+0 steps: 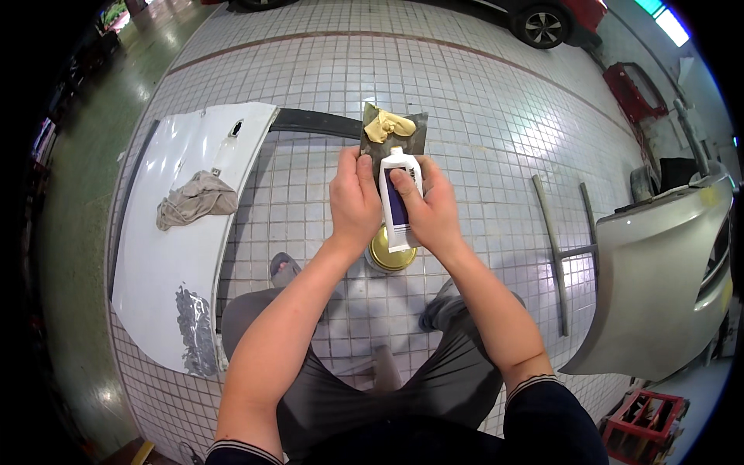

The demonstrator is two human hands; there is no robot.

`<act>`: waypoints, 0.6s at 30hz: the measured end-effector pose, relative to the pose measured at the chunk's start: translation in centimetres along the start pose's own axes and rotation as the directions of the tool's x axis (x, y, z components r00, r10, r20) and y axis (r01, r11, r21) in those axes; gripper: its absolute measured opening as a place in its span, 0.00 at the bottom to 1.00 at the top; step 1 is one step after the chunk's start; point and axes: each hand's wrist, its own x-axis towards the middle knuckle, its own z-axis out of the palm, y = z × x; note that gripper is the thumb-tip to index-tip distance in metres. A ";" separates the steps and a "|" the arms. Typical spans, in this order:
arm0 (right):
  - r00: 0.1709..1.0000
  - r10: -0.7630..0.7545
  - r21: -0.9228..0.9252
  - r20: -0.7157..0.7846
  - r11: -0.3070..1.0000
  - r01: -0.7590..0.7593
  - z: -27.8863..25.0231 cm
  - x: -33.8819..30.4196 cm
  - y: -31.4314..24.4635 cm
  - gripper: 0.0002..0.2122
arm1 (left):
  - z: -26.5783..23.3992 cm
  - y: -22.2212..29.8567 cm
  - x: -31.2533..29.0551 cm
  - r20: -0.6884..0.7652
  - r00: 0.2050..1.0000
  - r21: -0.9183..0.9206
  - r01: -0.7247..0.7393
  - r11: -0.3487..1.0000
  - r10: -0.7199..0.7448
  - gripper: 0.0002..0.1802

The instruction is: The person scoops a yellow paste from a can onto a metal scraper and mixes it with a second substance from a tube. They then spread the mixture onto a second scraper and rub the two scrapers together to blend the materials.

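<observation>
Both hands are raised near each other over the white square-tiled floor [496, 225], each closed on an object. Left hand [354, 200] grips a thin, dark grey, flat rectangular plate [417, 138], thumb laid along its near face; a lump of pale yellow paste [387, 125] sits on the plate's upper end. Right hand [439, 208] is clamped around a white squeeze tube with a dark purple label [397, 208], thumb pressed on its front. The tube stands nearly upright before the plate, nozzle up, just below the paste; yellow shows at the nozzle mouth. Cannot tell whether nozzle and plate touch, or whether the left hand also bears on the tube. Beneath the tube, partly hidden by it: a round can with a gold-coloured lid [391, 260]. To the left lies a glossy white car-body panel [159, 267], bearing a crumpled grey-beige rag [198, 201] and a rough grey patch [195, 329] at its near end. To the right: a silver curved bumper-like part [651, 287].
</observation>
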 end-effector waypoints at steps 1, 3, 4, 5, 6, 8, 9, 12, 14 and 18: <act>1.000 0.011 0.013 -0.008 1.000 -0.011 0.0 0.0 -0.3 0.17 | -0.1 0.1 0.0 0.007 1.000 -0.003 0.005 1.000 -0.005 0.16; 0.999 0.007 0.028 -0.041 1.000 -0.005 0.1 -0.2 -0.4 0.18 | 0.0 0.2 0.0 0.006 1.000 -0.004 0.003 1.000 -0.002 0.16; 0.998 -0.018 0.027 -0.054 0.999 0.020 0.1 -0.2 -0.4 0.18 | 0.0 0.3 0.1 -0.002 1.000 -0.002 -0.006 1.000 0.006 0.16; 0.997 -0.043 0.025 -0.066 0.999 0.045 0.2 -0.1 -0.2 0.18 | 0.1 0.4 0.1 -0.011 1.000 0.000 -0.014 1.000 0.014 0.16; 0.995 -0.068 0.023 -0.077 0.997 0.070 0.2 0.0 -0.2 0.17 | 0.0 0.4 0.1 -0.009 1.000 -0.002 -0.005 1.000 0.005 0.16; 0.998 -0.050 -0.006 -0.046 0.999 0.049 0.0 0.0 -0.6 0.17 | 0.0 0.4 0.1 -0.006 1.000 -0.007 0.013 1.000 -0.013 0.16; 0.999 -0.039 -0.023 -0.031 0.999 0.038 -0.2 0.0 -0.7 0.16 | 0.0 0.4 0.0 0.000 1.000 -0.003 0.020 1.000 -0.020 0.16; 1.000 0.001 0.014 0.005 1.000 -0.001 -0.7 0.3 -0.3 0.15 | 0.0 0.3 -0.1 0.009 1.000 0.012 0.020 1.000 -0.020 0.16; 0.999 -0.049 -0.043 -0.015 0.998 0.048 -0.6 0.2 -0.5 0.15 | 0.1 0.3 -0.2 0.003 1.000 0.031 -0.006 1.000 0.006 0.15; 0.996 -0.080 -0.061 -0.033 0.995 0.078 -0.8 0.1 -0.3 0.14 | 0.3 0.5 -0.4 0.014 1.000 0.042 0.012 0.999 -0.013 0.16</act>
